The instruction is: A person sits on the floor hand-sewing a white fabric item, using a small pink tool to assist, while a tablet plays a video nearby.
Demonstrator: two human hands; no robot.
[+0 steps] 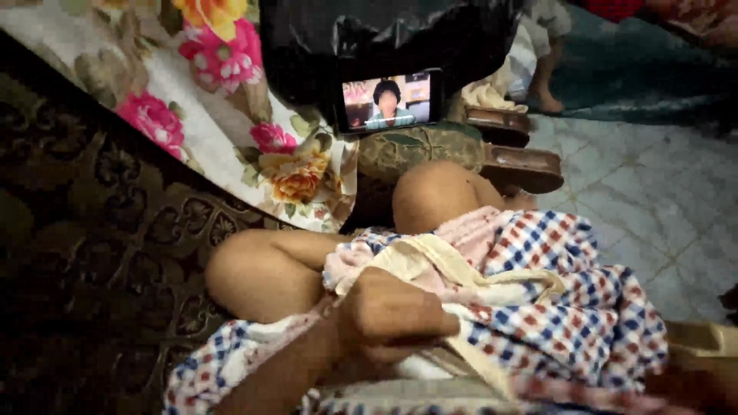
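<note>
While I sit cross-legged on the floor, my left grip (396,319) closes on checked cloth (553,292) bunched in my lap; right grip unseen.

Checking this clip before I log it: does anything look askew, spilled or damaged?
Nothing spilled or damaged. The left hand is closed on bunched checked cloth in the lap. A phone leans tilted against a dark bag. The right hand is out of view.

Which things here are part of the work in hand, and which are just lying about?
In hand: left hand, closed on the checked cloth; cream fabric strip.
Lying about: phone showing a video, floral sheet, brown sandals, patterned carpet.
</note>
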